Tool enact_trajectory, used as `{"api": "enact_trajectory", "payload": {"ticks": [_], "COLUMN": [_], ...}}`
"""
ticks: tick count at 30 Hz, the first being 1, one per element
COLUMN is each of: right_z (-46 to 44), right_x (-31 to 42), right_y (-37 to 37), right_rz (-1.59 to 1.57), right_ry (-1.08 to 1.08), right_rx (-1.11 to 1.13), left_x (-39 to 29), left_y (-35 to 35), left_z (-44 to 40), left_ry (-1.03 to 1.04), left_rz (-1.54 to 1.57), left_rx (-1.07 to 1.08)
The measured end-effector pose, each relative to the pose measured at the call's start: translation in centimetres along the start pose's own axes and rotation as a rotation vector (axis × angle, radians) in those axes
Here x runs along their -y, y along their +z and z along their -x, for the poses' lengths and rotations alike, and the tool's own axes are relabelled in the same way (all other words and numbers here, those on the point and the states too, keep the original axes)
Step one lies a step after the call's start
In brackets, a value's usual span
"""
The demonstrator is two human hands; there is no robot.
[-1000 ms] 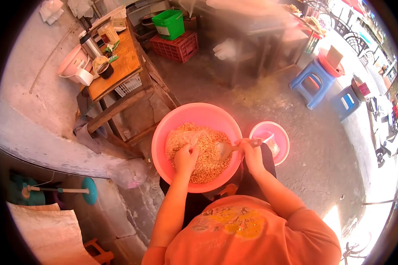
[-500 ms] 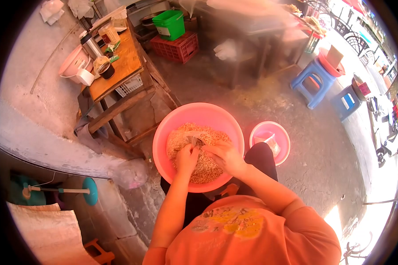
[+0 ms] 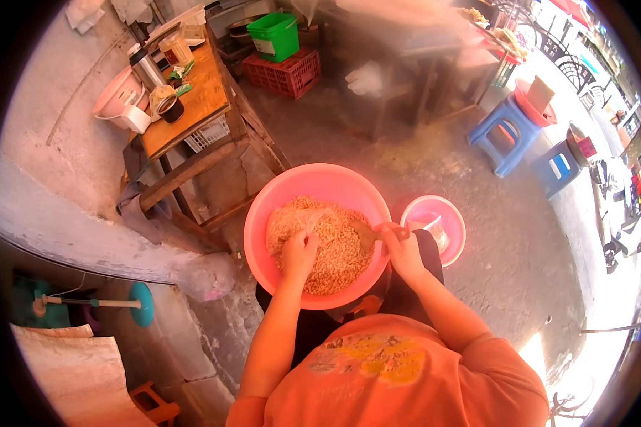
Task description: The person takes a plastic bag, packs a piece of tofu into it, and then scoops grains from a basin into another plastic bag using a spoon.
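A large pink basin [image 3: 261,206] holds a heap of small tan grains [image 3: 338,267]. Inside its left part, my left hand [image 3: 300,252] is pinched on the edge of a clear plastic bag [image 3: 300,217] that lies over the grains. At the basin's right rim my right hand [image 3: 400,249] is closed round the handle of a spoon [image 3: 365,235]. The spoon's bowl points left over the grains. Whether it carries any grains is too small to tell.
A small pink basin [image 3: 457,243] with a plastic packet stands right of my knee. On the left is a wooden table [image 3: 192,107] with a flask and cups. A green bucket [image 3: 276,41] sits on a red crate. Blue stools [image 3: 504,135] stand at the right.
My right hand went left with the spoon to the bag beside my left hand, then came back right to the basin's rim. My left hand has barely moved.
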State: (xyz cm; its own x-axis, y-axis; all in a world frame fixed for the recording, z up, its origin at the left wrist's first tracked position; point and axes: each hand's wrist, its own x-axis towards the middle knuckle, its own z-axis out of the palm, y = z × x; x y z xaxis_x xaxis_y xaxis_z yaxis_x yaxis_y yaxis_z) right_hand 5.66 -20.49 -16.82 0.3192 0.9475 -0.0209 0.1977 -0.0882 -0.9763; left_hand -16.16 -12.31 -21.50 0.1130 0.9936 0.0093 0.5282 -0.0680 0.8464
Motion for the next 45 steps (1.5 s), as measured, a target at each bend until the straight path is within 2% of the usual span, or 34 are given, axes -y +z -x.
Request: {"api": "enact_trajectory", "payload": {"ticks": [3, 6, 9, 12, 15, 21, 25, 29, 32, 35, 38, 42, 43, 45], "right_z": [-0.5, -0.3, -0.1, -0.6, -0.8, -0.5, 0.8, 1.0, 2.1, 1.1, 0.6, 0.8, 0.8, 0.2], "right_x": [-0.9, -0.3, 1.1, -0.4, 1.3, 2.2, 2.7, 0.1, 0.8, 0.6, -0.8, 1.3, 0.8, 0.1], "right_y": [-0.8, -0.7, 1.1, 4.6, 5.4, 4.1, 0.8, -0.2, 0.0, -0.9, -0.7, 1.2, 2.0, 4.3], "right_rz": [-0.301, -0.424, -0.292, 0.05, 0.275, 0.376, 0.341, 0.476, 0.016, -0.175, -0.428, -0.273, -0.29, 0.026], "right_ry": [0.094, 0.065, 0.037, -0.48, -0.723, -0.815, -0.656, -0.523, 0.026, 0.134, 0.133, -0.019, 0.063, -0.452], "right_rx": [-0.055, -0.076, -0.02, 0.088, 0.24, 0.104, -0.066, -0.035, 0.051, 0.029, -0.08, -0.061, 0.022, 0.024], "left_x": [0.2, 0.3, 0.3, -0.3, -0.5, 0.2, 1.1, 1.8, 1.6, 1.4, 1.6, 1.2, 1.2, 0.9], "left_y": [0.2, 0.2, 0.1, -0.2, -0.3, 0.0, 0.4, 0.7, 0.6, 0.6, 0.6, 0.4, 0.4, 0.3], "left_z": [-0.2, -0.2, -0.2, -0.2, -0.1, -0.1, -0.3, -0.7, -0.5, -0.4, -0.5, -0.4, -0.4, -0.4], "left_ry": [0.012, 0.01, 0.018, -0.006, -0.012, -0.013, 0.028, 0.062, 0.041, 0.042, 0.036, 0.04, 0.045, 0.039], "left_rz": [0.001, -0.005, -0.017, -0.019, -0.038, 0.004, 0.022, 0.024, 0.001, 0.012, -0.003, 0.008, -0.001, -0.019], "left_rx": [-0.009, -0.001, 0.013, 0.041, 0.041, 0.022, -0.008, -0.015, -0.013, -0.021, -0.02, -0.005, 0.003, 0.016]}}
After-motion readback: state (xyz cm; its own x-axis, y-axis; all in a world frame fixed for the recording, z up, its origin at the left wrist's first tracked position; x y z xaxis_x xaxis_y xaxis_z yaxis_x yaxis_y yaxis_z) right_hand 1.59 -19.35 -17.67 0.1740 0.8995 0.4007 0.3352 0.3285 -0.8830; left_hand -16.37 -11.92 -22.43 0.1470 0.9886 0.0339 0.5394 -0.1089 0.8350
